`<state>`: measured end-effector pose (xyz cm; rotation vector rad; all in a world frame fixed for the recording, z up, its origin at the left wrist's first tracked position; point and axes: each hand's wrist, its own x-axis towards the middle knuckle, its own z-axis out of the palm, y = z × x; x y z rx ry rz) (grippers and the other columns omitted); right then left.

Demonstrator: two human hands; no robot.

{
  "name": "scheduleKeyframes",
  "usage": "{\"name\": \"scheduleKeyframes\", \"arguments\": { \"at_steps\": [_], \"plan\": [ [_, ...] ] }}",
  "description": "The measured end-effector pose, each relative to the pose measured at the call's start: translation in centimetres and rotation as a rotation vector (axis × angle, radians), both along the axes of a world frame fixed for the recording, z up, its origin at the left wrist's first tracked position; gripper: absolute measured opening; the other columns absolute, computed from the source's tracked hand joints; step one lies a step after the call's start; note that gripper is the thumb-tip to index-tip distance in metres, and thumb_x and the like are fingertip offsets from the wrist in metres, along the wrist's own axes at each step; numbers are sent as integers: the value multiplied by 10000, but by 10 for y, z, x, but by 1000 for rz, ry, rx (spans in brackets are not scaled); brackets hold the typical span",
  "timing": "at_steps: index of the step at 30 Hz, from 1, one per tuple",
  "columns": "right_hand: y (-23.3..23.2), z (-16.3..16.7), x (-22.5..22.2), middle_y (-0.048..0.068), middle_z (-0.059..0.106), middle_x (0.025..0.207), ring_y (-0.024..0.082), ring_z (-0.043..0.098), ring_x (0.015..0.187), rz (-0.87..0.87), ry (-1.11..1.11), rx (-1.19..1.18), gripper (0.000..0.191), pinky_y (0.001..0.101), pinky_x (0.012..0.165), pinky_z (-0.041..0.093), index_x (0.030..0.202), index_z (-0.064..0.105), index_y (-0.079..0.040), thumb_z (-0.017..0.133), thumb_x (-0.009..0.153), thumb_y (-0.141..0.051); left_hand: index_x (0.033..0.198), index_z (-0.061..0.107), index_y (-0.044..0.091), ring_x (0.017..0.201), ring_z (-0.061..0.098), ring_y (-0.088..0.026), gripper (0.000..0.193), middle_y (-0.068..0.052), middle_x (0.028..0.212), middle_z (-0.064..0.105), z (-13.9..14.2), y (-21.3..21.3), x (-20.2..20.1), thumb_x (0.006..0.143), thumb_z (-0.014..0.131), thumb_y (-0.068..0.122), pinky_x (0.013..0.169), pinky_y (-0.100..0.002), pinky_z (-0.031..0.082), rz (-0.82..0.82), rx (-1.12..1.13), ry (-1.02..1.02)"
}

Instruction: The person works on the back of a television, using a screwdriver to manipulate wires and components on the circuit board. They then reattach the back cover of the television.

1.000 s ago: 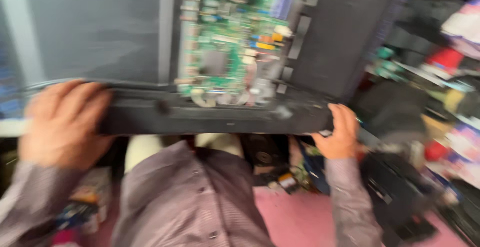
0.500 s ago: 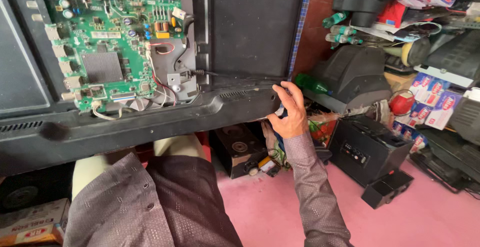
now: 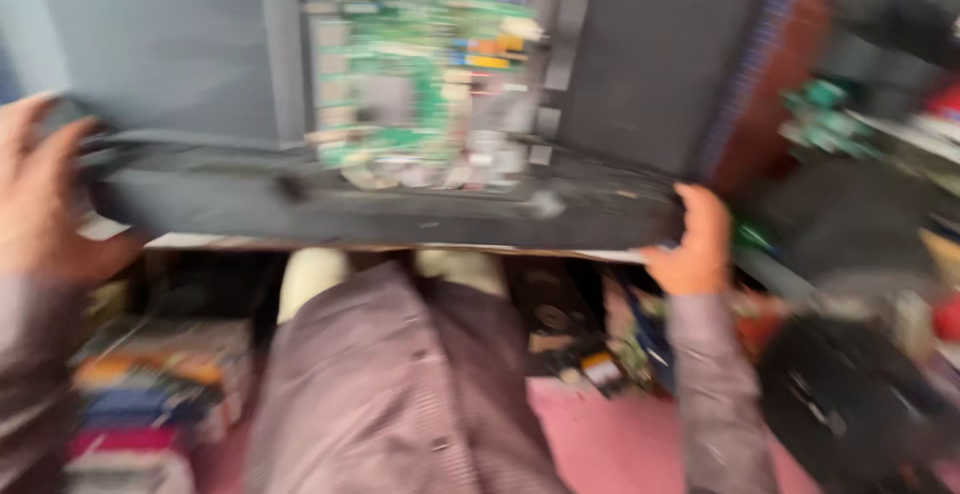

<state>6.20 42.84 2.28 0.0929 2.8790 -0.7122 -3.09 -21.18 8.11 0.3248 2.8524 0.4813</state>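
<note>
Head camera is looking down, badly blurred, over the person's own grey-brown shirt (image 3: 400,394) and a pink floor (image 3: 600,444) littered with small parts that are too smeared to name. At the near left, a stack of coloured boxes (image 3: 150,394) is sitting by the knee. Just above the lap, both hands are gripping the lower edge of an opened flat-screen television (image 3: 400,204), its back panel off. The left hand (image 3: 40,194) is wrapping the left corner with fingers curled over the dark bottom bezel; the right hand (image 3: 695,244) is clutching the right corner, thumb on top. The set is lying tilted across the person's front, held at both ends, its underside resting on a pale edge that I cannot identify. Farther up, a green circuit board (image 3: 420,74) is showing in the middle of the grey metal chassis. Beyond it to the right, dark speaker-like casings (image 3: 850,394) and shelf clutter are blurring out. To handle this well, I judge the grip should be staying on the bezel corners, clear of the board and its connectors, with both ends kept level so the panel is not twisting.
</note>
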Motion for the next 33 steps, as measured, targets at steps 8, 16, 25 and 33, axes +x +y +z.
{"name": "scheduleKeyframes", "arguments": {
  "at_steps": [8,16,25,33],
  "plan": [
    [-22,-15,18,261,584,1426,420,581,1313,-5,104,113,795,451,1113,490,1527,522,2,795,792,-132,1559,437,89,1481,442,-384,1121,-212,1636,414,-68,-47,44,546,915,130,1173,-446,433,323,371,-40],
    [-10,-36,20,249,613,1330,420,625,1246,61,155,335,881,476,1042,527,1502,564,-4,875,719,-258,1556,415,4,1462,497,-411,1073,-230,1609,457,-108,-67,54,645,936,225,1202,-514,389,125,259,301],
    [9,-108,64,235,604,1287,377,632,1166,62,476,238,683,422,1064,537,1435,555,54,868,916,-258,1472,484,-71,1340,555,-410,1037,-270,1401,587,-150,-74,82,621,965,276,1148,-569,347,7,219,542],
    [1,-118,79,274,591,1348,383,587,1280,59,607,28,739,414,1121,470,1476,557,73,873,860,-184,1476,479,-18,1241,632,-359,803,-209,1340,617,-166,-61,120,890,924,304,1080,-401,544,-24,265,652]
  ]
}}
